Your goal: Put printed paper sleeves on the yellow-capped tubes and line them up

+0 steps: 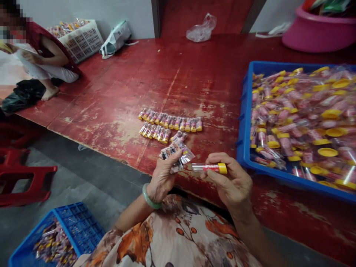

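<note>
right hand (pixel 232 183) grasps a clear tube with yellow cap (pixel 210 168) between thumb and fingers, tube lying level, cap end toward 3 o'clock. left hand (pixel 164 174), jade bangle (pixel 149 198) at the wrist, is clenched on a small sheaf of printed clear sleeves (pixel 179 152), just beside the tube's open-looking end at 9 o'clock. step in hand, as judged: bringing tube and sleeve together for wrapping; whether a sleeve is already started over the tube is hard to tell, the view is soft there. next move would call for one sleeve separated from the sheaf and its mouth lined up with the tube end. finished tubes (pixel 169 124) lie in two rows on the red desk (pixel 116 92) at 12 o'clock; blue tray (pixel 244 148) of unwrapped tubes at 3 o'clock.
</note>
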`<action>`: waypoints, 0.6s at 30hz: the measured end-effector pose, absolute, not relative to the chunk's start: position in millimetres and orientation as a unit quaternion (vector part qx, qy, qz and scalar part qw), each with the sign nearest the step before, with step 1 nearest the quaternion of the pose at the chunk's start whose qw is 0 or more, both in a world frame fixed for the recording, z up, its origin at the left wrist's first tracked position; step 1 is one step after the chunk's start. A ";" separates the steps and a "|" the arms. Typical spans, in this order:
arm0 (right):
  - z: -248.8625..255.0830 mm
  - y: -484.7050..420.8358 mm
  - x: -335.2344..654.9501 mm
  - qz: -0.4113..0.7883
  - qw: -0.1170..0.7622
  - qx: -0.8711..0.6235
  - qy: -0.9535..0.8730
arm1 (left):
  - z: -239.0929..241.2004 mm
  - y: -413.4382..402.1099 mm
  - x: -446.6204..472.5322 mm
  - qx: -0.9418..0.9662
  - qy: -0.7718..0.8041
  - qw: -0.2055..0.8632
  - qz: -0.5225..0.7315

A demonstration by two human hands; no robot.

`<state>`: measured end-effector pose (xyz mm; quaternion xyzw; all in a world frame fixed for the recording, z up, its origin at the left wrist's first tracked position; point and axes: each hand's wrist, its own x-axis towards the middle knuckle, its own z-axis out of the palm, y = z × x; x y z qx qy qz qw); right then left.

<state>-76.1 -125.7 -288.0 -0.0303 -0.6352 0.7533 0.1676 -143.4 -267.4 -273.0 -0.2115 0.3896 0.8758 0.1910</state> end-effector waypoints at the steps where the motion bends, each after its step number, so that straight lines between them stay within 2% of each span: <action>1: -289.2 -126.2 -76.3 0.746 0.174 -0.032 -0.642 | -272.8 -268.2 -142.9 -0.215 0.390 0.187 0.876; 11: -284.6 -133.2 -76.5 0.749 0.206 -0.001 -0.629 | -273.6 -281.5 -137.1 -0.193 0.418 0.151 0.875; 18: -280.3 -140.6 -75.5 0.701 0.277 0.007 -0.657 | -268.3 -279.3 -133.2 -0.233 0.378 0.198 0.874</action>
